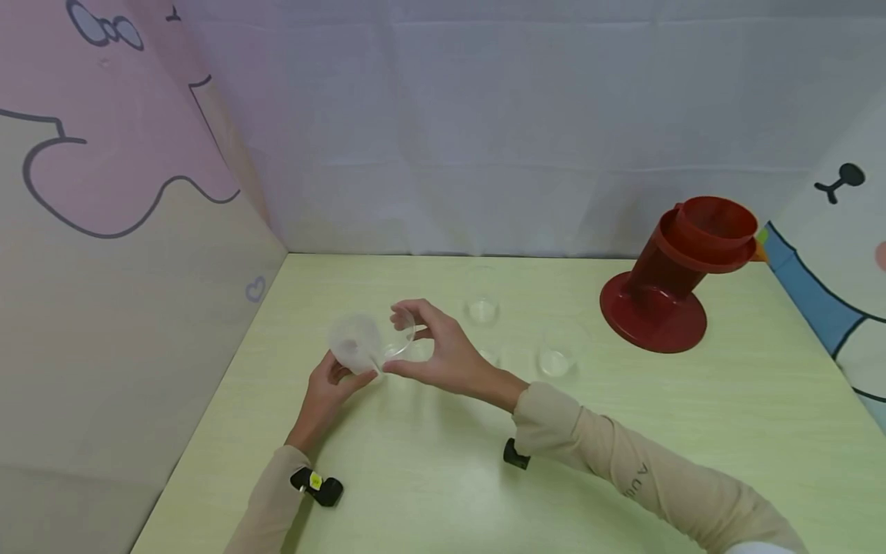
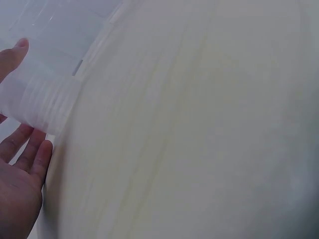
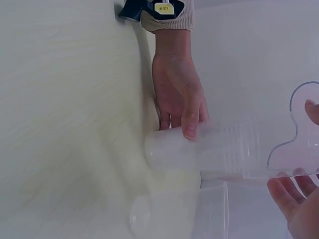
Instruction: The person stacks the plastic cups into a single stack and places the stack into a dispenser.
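The left hand (image 1: 335, 388) is bent around a stack of cups (image 1: 355, 342) above the left side of the table (image 1: 429, 485), thumb on its near side. If that grasp tightens, the soft-looking walls could buckle or jam the cups together; if it loosens, the stack could slip out.

Just right of it, the right hand (image 1: 450, 354) holds a clear cup (image 1: 407, 348) between thumb and spread fingers, partly curled. Whether this cup sits inside the stack's mouth cannot be told. A crooked angle could make it catch on the rim, and a pull could drag others along.

Farther right, three standing cups (image 1: 556, 363) are near the right hand and the sleeve (image 1: 588, 435); a careless swing of the forearm could tip these light-looking cups over. The red stand (image 1: 654, 319) at the far right is well apart and seems at little risk.
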The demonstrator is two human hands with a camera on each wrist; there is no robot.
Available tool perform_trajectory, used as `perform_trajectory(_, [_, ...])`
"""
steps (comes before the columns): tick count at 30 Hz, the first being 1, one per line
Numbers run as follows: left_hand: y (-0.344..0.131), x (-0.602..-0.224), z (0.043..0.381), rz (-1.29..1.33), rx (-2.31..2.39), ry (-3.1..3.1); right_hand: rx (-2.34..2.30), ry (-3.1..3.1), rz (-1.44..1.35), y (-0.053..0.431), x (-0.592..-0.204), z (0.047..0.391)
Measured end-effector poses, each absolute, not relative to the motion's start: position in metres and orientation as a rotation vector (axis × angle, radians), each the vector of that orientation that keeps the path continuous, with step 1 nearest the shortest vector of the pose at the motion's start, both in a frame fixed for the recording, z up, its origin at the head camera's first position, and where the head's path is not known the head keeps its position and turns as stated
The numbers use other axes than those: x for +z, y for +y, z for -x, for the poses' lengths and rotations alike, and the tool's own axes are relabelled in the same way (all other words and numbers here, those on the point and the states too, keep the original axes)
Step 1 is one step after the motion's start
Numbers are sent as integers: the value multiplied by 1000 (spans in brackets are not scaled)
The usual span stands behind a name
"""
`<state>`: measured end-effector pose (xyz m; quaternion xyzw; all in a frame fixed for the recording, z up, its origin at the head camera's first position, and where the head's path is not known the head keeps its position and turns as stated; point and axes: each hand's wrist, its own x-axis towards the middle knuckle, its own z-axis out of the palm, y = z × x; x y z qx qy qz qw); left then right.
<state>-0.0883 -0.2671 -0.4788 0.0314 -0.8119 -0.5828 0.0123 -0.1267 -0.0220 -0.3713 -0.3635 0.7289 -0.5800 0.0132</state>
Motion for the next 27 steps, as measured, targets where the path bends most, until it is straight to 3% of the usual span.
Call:
perform_trajectory(13, [-258,-452,80,-85,-1803,-2577,-1796,2285,1149,-27,-367,133])
perform_trajectory(27, [-270,-484,91,-86,-1791,-2551,-1820,2274,1176,-31,-356,138])
